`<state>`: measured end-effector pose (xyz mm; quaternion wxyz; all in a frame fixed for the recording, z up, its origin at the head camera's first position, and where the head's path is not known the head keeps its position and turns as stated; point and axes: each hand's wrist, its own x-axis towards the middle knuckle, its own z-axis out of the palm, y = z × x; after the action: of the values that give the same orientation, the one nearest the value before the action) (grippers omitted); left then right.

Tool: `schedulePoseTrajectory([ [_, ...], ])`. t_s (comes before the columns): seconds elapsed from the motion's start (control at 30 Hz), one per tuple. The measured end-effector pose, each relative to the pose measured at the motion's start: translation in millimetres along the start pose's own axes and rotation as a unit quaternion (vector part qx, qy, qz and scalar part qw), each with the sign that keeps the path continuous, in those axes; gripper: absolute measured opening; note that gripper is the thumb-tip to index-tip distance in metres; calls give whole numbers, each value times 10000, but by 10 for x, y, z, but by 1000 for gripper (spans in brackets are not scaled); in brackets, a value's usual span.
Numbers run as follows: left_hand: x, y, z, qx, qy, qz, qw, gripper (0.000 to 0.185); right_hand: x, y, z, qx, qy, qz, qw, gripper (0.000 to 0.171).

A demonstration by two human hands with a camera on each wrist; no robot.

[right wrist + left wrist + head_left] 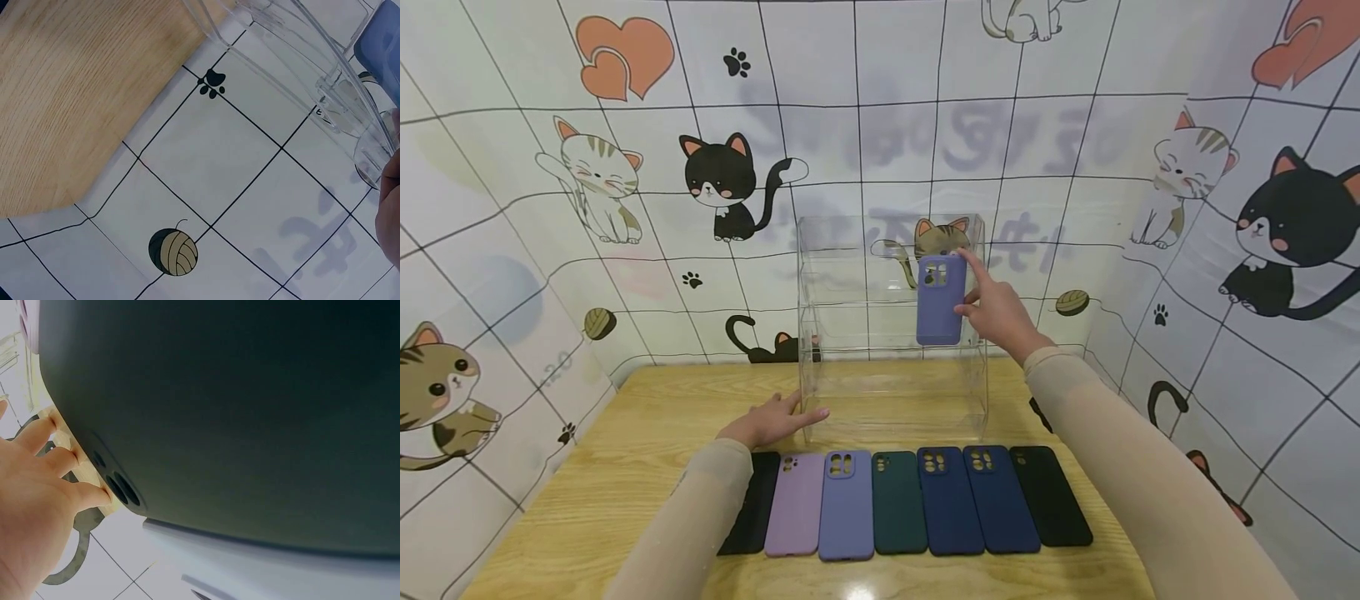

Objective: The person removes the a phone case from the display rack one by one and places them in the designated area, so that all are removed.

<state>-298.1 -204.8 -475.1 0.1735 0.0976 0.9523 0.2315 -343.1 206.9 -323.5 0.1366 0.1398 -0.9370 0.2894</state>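
My right hand [1000,312] holds a lavender phone case [940,308] upright at the upper right of a clear acrylic rack [891,349]. Its index finger touches the case's top edge, and the thumb is at the side. In the right wrist view, only part of the hand [390,212] and the bluish case [382,50] show at the right edge. Low at the rack's left side, my left hand [775,419] has its fingers spread, touching the table and the rack's front corner. A black phone case [250,425] fills most of the left wrist view.
In front of the rack, several phone cases lie in a row: black [752,508], pink [793,508], lavender [847,517], green [899,508], two navy [955,508] and black [1054,500]. The wooden table [647,425] meets cat-patterned walls [895,142].
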Motion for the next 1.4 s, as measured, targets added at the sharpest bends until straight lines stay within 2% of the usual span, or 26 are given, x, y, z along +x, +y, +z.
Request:
schedulePoseTrajectory([
  [0.37,-6,3,-5,-10,-6,4,10000,113,3,-60,-81,271,181,-62,9994,95],
  [0.57,5,-4,-4,-4,-16,11,10000,113,36,-163,-263,480,506,-140,9975,95],
  [0.77,21,-19,0,-30,-15,21,10000,113,38,-210,-507,771,657,-85,9948,96],
  [0.9,26,-28,7,-16,-7,34,10000,113,-1,-209,-675,829,638,55,9945,96],
  [1.13,-23,20,-27,-16,-22,18,10000,114,-66,-153,-967,657,343,257,9969,99],
  [1.4,-34,19,-17,-46,-34,36,10000,113,-208,-14,-1135,554,122,352,9978,100],
])
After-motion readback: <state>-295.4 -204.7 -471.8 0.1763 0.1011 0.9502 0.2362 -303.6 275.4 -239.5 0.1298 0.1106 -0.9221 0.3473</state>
